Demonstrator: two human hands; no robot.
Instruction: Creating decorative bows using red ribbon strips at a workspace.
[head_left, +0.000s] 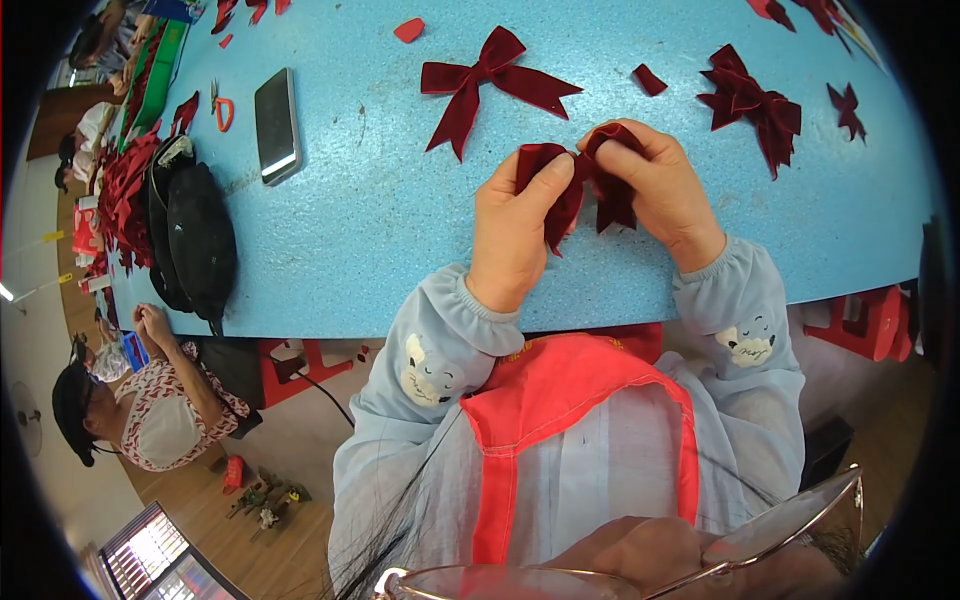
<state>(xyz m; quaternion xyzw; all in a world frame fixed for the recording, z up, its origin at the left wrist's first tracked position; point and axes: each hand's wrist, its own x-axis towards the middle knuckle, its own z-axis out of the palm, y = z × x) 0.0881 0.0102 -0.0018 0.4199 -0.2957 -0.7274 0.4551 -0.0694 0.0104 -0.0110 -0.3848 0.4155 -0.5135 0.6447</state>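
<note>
Above the near part of the blue table, both of my hands grip one dark red velvet bow. My left hand pinches its left loop between thumb and fingers. On the other side, my right hand has its fingers curled round the right loop. Two ribbon tails hang down between the hands. Just beyond them lies a flat velvet bow with its tails spread. Farther right are a fuller layered bow and a small bow. A short velvet piece rests between the bows.
At the left lie a phone, orange-handled scissors and a black bag. Behind the bag is a heap of red velvet ribbon beside a green tray. Another person sits at the left. A red stool stands at right.
</note>
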